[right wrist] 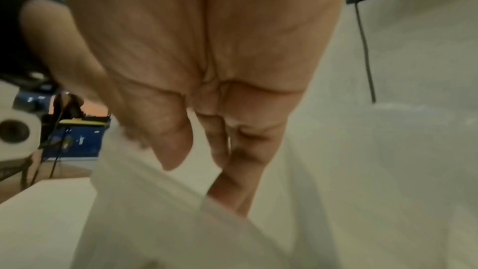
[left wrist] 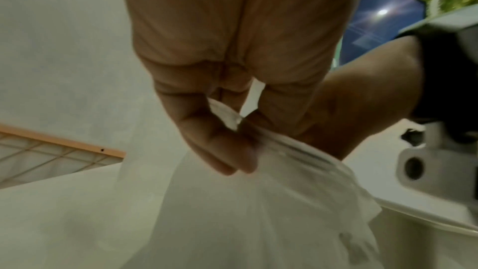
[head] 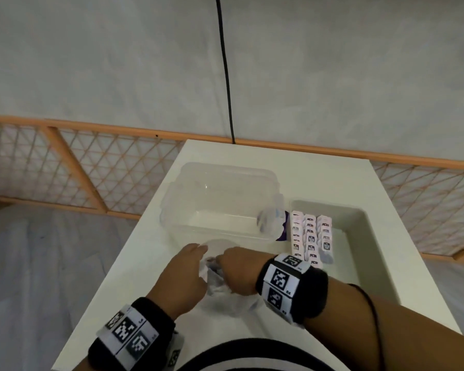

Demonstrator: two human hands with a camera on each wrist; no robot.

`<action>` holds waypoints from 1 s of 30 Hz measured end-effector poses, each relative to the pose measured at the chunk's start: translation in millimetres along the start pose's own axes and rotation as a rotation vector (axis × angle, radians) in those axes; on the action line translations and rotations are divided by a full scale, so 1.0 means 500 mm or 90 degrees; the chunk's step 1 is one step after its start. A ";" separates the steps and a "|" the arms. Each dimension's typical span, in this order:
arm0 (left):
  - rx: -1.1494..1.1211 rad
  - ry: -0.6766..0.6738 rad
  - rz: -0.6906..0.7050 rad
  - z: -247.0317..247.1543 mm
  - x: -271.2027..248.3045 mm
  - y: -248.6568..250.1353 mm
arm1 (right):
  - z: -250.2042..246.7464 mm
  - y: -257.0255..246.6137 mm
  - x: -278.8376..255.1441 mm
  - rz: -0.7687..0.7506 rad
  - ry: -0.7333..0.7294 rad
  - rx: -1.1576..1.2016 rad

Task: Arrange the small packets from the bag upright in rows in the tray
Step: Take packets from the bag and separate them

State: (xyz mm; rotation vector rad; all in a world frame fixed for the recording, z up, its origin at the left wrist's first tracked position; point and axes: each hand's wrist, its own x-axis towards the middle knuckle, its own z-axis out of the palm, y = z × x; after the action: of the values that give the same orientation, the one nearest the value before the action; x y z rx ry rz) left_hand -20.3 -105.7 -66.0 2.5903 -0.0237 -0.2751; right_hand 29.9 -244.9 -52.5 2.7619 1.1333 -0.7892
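Head view: on a white table (head: 319, 183), left hand (head: 182, 274) and right hand (head: 239, 271) close together over a crumpled clear plastic bag (head: 220, 287), both gripping its bunched top near the front of the table. Just beyond the hands, a clear plastic container (head: 220, 199), with a second crumpled clear wrapper and a purple scrap (head: 283, 228) at its right end. To the right, a white tray (head: 364, 231) holding the small packets (head: 310, 236), upright in three rows against the tray's left wall; right part of the tray bare. Black bands with printed markers on both wrists. Behind the table, a wooden lattice rail (head: 91, 167) and a black cable (head: 225, 70) down the pale wall.

Left wrist view: left hand (left wrist: 232, 69) seen from the palm side, fingers (left wrist: 220, 146) curled and pinched onto the gathered edge of the bag (left wrist: 258, 212), thumb pressed against it too. Bag hanging below, translucent and creased. Right forearm (left wrist: 369, 99) close alongside, its black band at the frame's right edge. Contents of the bag not discernible.

Right wrist view: right hand (right wrist: 207, 58) with thumb (right wrist: 173, 140) and fingers bent downward, fingertips (right wrist: 232, 191) tucked into a fold of the bag (right wrist: 155, 222), clamped on the plastic. Picture blurred; no packets distinguishable inside. Table (right wrist: 388, 191) beneath.
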 end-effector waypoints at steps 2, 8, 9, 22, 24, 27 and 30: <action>-0.011 0.005 0.033 -0.001 -0.004 0.008 | 0.010 -0.021 0.021 -0.002 0.031 0.036; -0.045 0.000 0.080 -0.014 -0.023 0.023 | 0.022 -0.040 0.047 0.017 0.001 -0.080; -0.045 0.000 0.077 -0.014 -0.025 0.020 | 0.025 -0.038 0.049 0.019 0.007 -0.090; 0.001 0.029 0.038 -0.008 -0.020 -0.006 | 0.070 -0.031 0.073 0.044 -0.037 -0.127; -0.003 0.028 0.035 -0.008 -0.018 -0.001 | 0.068 -0.027 0.068 0.039 -0.036 -0.079; -0.004 0.028 0.025 -0.010 -0.014 0.003 | 0.064 -0.022 0.055 0.013 0.000 -0.023; -0.006 0.020 0.017 -0.012 -0.007 0.000 | 0.054 -0.012 0.032 -0.005 0.077 0.044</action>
State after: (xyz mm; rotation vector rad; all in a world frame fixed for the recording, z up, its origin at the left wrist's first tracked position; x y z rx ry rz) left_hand -22.4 -102.3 -60.3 2.5825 -0.0449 -0.2246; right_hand 23.7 -236.7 -82.5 2.8993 1.1588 -0.6832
